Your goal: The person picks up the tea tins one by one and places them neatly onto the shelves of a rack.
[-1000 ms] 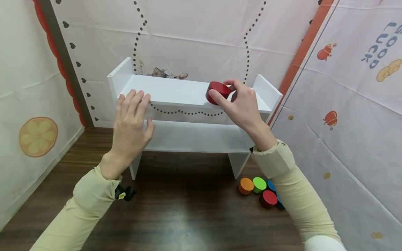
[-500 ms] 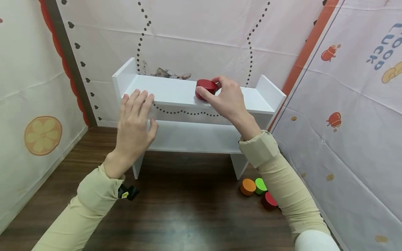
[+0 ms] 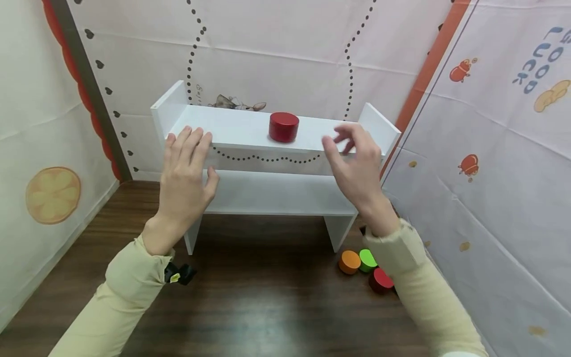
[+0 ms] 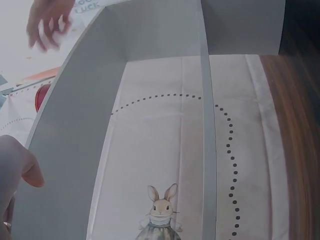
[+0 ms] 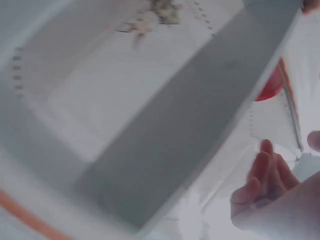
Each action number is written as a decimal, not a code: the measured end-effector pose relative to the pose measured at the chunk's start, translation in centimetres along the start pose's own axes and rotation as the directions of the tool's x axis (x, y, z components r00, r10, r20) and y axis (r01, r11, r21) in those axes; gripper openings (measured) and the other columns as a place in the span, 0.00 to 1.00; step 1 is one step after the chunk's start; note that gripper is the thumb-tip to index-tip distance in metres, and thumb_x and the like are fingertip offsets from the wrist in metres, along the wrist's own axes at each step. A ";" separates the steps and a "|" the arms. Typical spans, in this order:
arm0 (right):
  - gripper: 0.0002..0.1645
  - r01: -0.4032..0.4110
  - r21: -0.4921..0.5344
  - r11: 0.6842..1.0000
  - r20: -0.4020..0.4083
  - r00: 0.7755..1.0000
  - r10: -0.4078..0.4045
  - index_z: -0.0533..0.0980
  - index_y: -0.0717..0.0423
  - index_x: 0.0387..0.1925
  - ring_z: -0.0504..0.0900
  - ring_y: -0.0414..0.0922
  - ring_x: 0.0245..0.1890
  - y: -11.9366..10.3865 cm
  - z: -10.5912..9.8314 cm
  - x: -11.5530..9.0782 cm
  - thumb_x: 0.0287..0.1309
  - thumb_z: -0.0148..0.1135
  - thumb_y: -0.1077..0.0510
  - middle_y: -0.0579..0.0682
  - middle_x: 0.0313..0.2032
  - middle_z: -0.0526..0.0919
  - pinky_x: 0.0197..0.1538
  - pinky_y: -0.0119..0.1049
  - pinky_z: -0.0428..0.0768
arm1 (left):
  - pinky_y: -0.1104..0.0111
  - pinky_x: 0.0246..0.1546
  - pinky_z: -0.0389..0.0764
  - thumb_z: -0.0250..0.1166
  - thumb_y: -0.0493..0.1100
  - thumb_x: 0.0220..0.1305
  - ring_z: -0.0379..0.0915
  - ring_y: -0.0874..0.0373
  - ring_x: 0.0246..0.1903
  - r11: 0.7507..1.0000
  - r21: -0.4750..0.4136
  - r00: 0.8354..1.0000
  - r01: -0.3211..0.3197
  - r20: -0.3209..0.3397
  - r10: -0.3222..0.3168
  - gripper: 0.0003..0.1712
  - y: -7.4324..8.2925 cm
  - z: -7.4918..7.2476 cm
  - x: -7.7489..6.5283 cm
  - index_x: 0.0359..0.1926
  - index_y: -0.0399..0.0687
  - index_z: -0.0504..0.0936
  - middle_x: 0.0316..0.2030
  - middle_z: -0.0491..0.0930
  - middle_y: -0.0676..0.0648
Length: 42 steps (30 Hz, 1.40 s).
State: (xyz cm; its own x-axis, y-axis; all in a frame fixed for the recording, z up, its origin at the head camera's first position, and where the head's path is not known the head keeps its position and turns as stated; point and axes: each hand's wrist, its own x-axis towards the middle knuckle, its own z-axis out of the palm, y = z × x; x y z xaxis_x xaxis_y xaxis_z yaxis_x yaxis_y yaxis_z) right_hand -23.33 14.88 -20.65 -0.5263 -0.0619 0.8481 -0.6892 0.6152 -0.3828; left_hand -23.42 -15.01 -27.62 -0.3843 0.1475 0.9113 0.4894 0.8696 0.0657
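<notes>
A red cylinder (image 3: 283, 127) stands upright near the middle of the white shelf's (image 3: 232, 124) top board, with no hand touching it. My right hand (image 3: 357, 166) hovers to the right of it, slightly blurred, fingers loosely bent and nothing between them. In the right wrist view those fingers (image 5: 267, 175) appear beyond the board edge, apart from the red cylinder (image 5: 271, 85). My left hand (image 3: 185, 183) rests with extended fingers on the front edge of the top board at its left end. The left wrist view shows only its thumb side.
On the floor by the shelf's right leg stand an orange cylinder (image 3: 349, 262), a green cylinder (image 3: 368, 260) and another red cylinder (image 3: 381, 280); my right sleeve covers the area beside them. A lower board (image 3: 276, 193) spans the shelf. Printed cloth walls (image 3: 464, 208) enclose the sides and back.
My right hand slid the red cylinder leftward along the top board, then let go and drew back to the right. The left hand stays in place on the shelf.
</notes>
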 end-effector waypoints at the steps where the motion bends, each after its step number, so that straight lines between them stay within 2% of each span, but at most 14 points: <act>1: 0.17 0.013 0.009 1.000 -0.026 1.000 -0.013 0.77 0.66 0.43 0.74 0.44 0.28 0.6 -0.5 -1.2 0.59 0.61 0.56 0.58 0.32 0.83 0.34 0.29 0.70 | 0.50 0.75 0.47 0.58 0.32 0.54 0.58 0.40 0.68 1.000 -0.003 1.000 0.005 -0.006 -0.005 0.32 -0.1 0.0 0.0 0.64 0.35 0.68 0.62 0.70 0.33; 3: 0.13 0.003 0.007 1.000 -0.042 0.999 -0.002 0.78 0.66 0.40 0.71 0.39 0.23 2.0 -1.2 -3.9 0.59 0.61 0.58 0.56 0.28 0.82 0.30 0.25 0.69 | 0.51 0.76 0.47 0.57 0.32 0.54 0.58 0.40 0.68 1.000 -0.003 1.000 0.010 -0.018 -0.010 0.32 -0.1 0.0 -0.1 0.63 0.35 0.69 0.62 0.70 0.34; 5: 0.10 -0.045 -0.022 0.999 -0.014 0.999 0.045 0.78 0.65 0.39 0.71 0.37 0.21 3.7 -1.6 -6.9 0.59 0.61 0.60 0.54 0.26 0.82 0.26 0.24 0.69 | 0.51 0.76 0.47 0.57 0.32 0.54 0.58 0.40 0.68 1.000 -0.001 0.999 0.010 -0.032 -0.010 0.32 -0.2 -0.1 -0.1 0.63 0.35 0.69 0.62 0.71 0.34; 7: 0.11 -0.134 -0.110 0.985 0.052 0.989 0.140 0.78 0.65 0.40 0.73 0.39 0.20 5.4 -1.9 -10.1 0.59 0.61 0.59 0.53 0.25 0.82 0.25 0.26 0.71 | 0.51 0.76 0.48 0.57 0.32 0.54 0.59 0.40 0.68 1.000 -0.004 0.999 0.009 -0.048 -0.009 0.32 -0.2 -0.2 0.1 0.63 0.34 0.70 0.61 0.71 0.34; 8: 0.13 -0.190 -0.177 0.966 0.090 0.974 0.208 0.78 0.64 0.41 0.75 0.40 0.20 6.2 -2.0 -11.6 0.60 0.61 0.57 0.53 0.25 0.83 0.24 0.28 0.72 | 0.51 0.75 0.48 0.57 0.32 0.54 0.59 0.40 0.68 1.000 -0.005 0.998 0.009 -0.057 -0.009 0.31 -0.2 -0.2 0.2 0.63 0.34 0.70 0.61 0.71 0.34; 10: 0.20 -0.294 -0.352 0.889 0.174 0.912 0.371 0.77 0.64 0.45 0.77 0.43 0.21 7.7 -2.2 -14.6 0.62 0.60 0.50 0.52 0.25 0.83 0.23 0.33 0.73 | 0.51 0.75 0.48 0.56 0.32 0.55 0.59 0.40 0.68 1.000 -0.012 0.998 0.009 -0.067 -0.010 0.31 -0.2 -0.3 0.4 0.63 0.35 0.70 0.61 0.71 0.34; 14: 0.33 -0.379 -0.631 0.677 0.276 0.707 0.652 0.74 0.65 0.47 0.73 0.46 0.16 10.1 -2.7 -19.0 0.61 0.57 0.38 0.52 0.19 0.75 0.17 0.35 0.66 | 0.52 0.75 0.48 0.56 0.32 0.55 0.59 0.41 0.68 0.999 -0.032 0.997 0.020 -0.077 -0.022 0.30 -0.1 -0.3 0.7 0.63 0.35 0.70 0.61 0.72 0.35; 16: 0.33 -0.383 -0.691 0.612 0.296 0.623 0.724 0.73 0.65 0.41 0.69 0.46 0.14 10.9 -2.7 -20.4 0.59 0.57 0.36 0.52 0.15 0.69 0.15 0.35 0.62 | 0.52 0.76 0.48 0.56 0.32 0.55 0.59 0.41 0.68 0.999 -0.042 0.996 0.029 -0.079 -0.033 0.30 0.0 -0.3 0.7 0.62 0.35 0.71 0.61 0.72 0.35; 18: 0.33 -0.378 -0.722 0.580 0.301 0.583 0.755 0.72 0.64 0.34 0.68 0.47 0.13 11.5 -2.6 -21.4 0.58 0.57 0.35 0.52 0.14 0.66 0.15 0.35 0.60 | 0.52 0.76 0.47 0.56 0.32 0.55 0.59 0.41 0.69 0.998 -0.051 0.996 0.041 -0.082 -0.045 0.30 0.1 -0.2 0.6 0.62 0.35 0.71 0.62 0.72 0.35; 21: 0.32 -0.376 -0.739 0.559 0.289 0.572 0.767 0.70 0.61 0.30 0.69 0.47 0.14 12.0 -2.1 -22.0 0.55 0.59 0.34 0.52 0.14 0.66 0.15 0.35 0.61 | 0.52 0.76 0.47 0.56 0.31 0.55 0.58 0.41 0.69 0.996 -0.073 0.994 0.054 -0.091 -0.060 0.30 0.1 -0.1 0.5 0.61 0.35 0.72 0.62 0.72 0.35; 24: 0.35 -0.375 -0.745 0.551 0.264 0.593 0.760 0.71 0.62 0.37 0.70 0.48 0.14 12.6 -1.6 -22.1 0.52 0.62 0.33 0.54 0.15 0.69 0.15 0.36 0.63 | 0.52 0.76 0.47 0.56 0.31 0.55 0.58 0.41 0.69 0.994 -0.093 0.993 0.059 -0.097 -0.068 0.29 0.2 0.1 0.6 0.61 0.35 0.72 0.62 0.72 0.35; 28: 0.41 -0.387 -0.742 0.547 0.251 0.596 0.763 0.70 0.63 0.45 0.72 0.48 0.17 13.3 -1.1 -22.3 0.47 0.66 0.32 0.56 0.19 0.75 0.17 0.37 0.66 | 0.52 0.76 0.47 0.56 0.32 0.55 0.58 0.41 0.69 0.993 -0.099 0.993 0.059 -0.098 -0.069 0.29 0.3 0.4 0.6 0.61 0.35 0.72 0.62 0.72 0.35; 38: 0.37 -0.487 -0.660 0.572 0.305 0.521 0.797 0.71 0.61 0.49 0.75 0.47 0.26 14.2 -0.8 -22.4 0.45 0.71 0.40 0.58 0.37 0.83 0.28 0.38 0.75 | 0.51 0.76 0.47 0.56 0.32 0.55 0.59 0.41 0.68 0.993 -0.105 0.993 0.063 -0.089 -0.072 0.29 0.4 1.0 0.2 0.60 0.35 0.72 0.61 0.72 0.35; 42: 0.36 -0.521 -0.617 0.591 0.317 0.522 0.792 0.72 0.61 0.49 0.76 0.46 0.29 14.0 -0.9 -22.5 0.45 0.71 0.41 0.58 0.40 0.83 0.30 0.38 0.77 | 0.51 0.76 0.47 0.56 0.32 0.55 0.59 0.41 0.68 0.993 -0.098 0.994 0.061 -0.086 -0.069 0.29 0.4 0.9 0.0 0.61 0.35 0.72 0.61 0.72 0.35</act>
State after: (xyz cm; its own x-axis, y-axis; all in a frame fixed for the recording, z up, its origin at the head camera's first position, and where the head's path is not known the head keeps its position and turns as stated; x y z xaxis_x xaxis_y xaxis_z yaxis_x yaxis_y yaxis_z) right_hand -20.71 25.60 -44.75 -0.9784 0.2054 0.0236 0.1741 0.8802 -0.4415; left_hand -23.98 -14.23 -27.99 -0.3488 0.0458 0.9361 0.5394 0.8266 0.1605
